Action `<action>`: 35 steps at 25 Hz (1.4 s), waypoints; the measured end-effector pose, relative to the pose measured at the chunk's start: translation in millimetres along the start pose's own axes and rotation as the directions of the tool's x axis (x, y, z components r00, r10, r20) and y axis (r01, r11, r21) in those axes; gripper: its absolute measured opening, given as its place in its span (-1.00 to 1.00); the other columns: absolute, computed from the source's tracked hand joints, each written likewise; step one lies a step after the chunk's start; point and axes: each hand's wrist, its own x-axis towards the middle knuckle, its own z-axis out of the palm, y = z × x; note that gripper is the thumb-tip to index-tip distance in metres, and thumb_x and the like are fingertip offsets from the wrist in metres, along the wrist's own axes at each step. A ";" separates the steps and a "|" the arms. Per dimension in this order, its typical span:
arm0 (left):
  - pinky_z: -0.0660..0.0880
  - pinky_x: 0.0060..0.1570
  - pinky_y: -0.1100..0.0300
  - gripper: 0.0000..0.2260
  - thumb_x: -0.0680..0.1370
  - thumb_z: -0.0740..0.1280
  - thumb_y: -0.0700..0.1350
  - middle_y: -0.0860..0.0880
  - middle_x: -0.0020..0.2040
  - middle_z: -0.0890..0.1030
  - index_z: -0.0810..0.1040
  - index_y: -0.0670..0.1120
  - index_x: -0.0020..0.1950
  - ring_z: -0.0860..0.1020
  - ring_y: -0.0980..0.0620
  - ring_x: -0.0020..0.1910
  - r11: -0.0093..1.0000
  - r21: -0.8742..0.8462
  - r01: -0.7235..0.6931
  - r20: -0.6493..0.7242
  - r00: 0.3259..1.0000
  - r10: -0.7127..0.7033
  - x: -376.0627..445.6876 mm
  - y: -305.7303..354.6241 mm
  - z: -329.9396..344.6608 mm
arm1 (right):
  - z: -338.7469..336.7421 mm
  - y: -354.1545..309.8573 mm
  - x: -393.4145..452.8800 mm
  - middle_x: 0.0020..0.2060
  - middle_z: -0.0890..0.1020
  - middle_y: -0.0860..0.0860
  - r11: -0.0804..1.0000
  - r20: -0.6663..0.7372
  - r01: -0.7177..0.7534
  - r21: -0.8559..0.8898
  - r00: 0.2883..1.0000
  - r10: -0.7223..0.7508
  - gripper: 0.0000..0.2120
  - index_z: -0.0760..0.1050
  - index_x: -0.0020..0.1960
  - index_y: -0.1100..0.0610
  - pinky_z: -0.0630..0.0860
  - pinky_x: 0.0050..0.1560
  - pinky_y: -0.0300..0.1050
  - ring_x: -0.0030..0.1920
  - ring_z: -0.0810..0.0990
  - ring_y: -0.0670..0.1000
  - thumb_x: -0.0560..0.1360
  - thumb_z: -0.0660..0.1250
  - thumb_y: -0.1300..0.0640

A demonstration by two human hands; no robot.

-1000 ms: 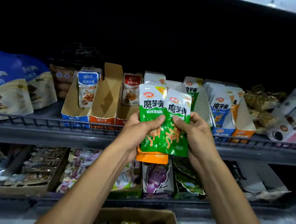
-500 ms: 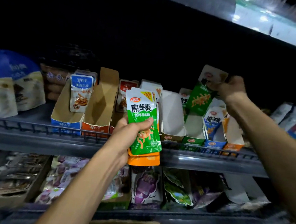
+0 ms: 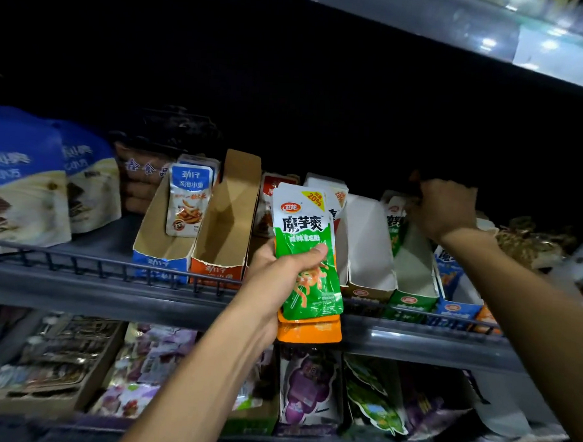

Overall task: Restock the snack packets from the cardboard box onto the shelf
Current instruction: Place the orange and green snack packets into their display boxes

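Gripping stack of packets (image 3: 307, 255) in your left hand (image 3: 282, 277): one green in front, two orange edges behind; right hand (image 3: 444, 208) curled at back of green tray (image 3: 413, 281), grasp unclear.

Green pkt (image 3: 307, 252): "魔芋爽", "20%" on yellow corner. Blue pkt (image 3: 190, 198): "深海小鱼".

Two bare forearms, left hand (image 3: 282, 274), right hand (image 3: 444, 208), unsleeved

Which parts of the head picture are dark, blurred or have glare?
Head view: the back of the shelf is nearly black; glare on the upper shelf edge; blue bags at left are blurred; the green packet in the left hand is sharp; edges bend, wide-angle.
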 end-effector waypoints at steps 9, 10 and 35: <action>0.63 -0.29 0.16 -0.66 0.40 0.54 -0.26 0.01 -0.15 0.74 0.58 -0.07 0.13 0.70 0.05 -0.25 0.992 0.090 -0.086 -0.006 0.996 0.087 -11.6 -6.4 9.2 | -97.1 -81.5 -122.0 -0.08 0.62 0.02 0.135 0.332 -0.323 0.937 0.942 -0.045 -0.73 0.54 0.03 0.10 0.47 -0.24 -0.35 -0.16 0.59 -0.10 0.48 0.36 -0.08; 0.63 -0.28 0.17 -0.67 0.40 0.53 -0.29 0.03 -0.19 0.73 0.59 -0.05 0.10 0.69 0.07 -0.27 0.986 0.133 -0.100 -0.017 0.994 0.103 -12.6 -7.0 10.3 | -99.1 -88.4 -131.7 -0.06 0.61 -0.03 0.080 0.386 -0.380 0.922 0.919 -0.076 -0.66 0.52 0.07 0.05 0.50 -0.23 -0.32 -0.17 0.59 -0.15 0.40 0.41 -0.12; 0.63 -0.31 0.11 -0.74 0.46 0.47 -0.19 -0.04 -0.08 0.74 0.58 -0.03 0.12 0.71 -0.01 -0.22 0.998 0.060 0.023 0.008 1.000 -0.023 -5.0 0.0 0.4 | -89.9 31.8 -28.5 -0.03 0.60 0.17 0.381 0.259 -0.329 0.864 0.940 0.223 -0.75 0.50 0.18 0.25 0.60 -0.15 -0.07 -0.13 0.62 0.00 0.50 0.34 0.36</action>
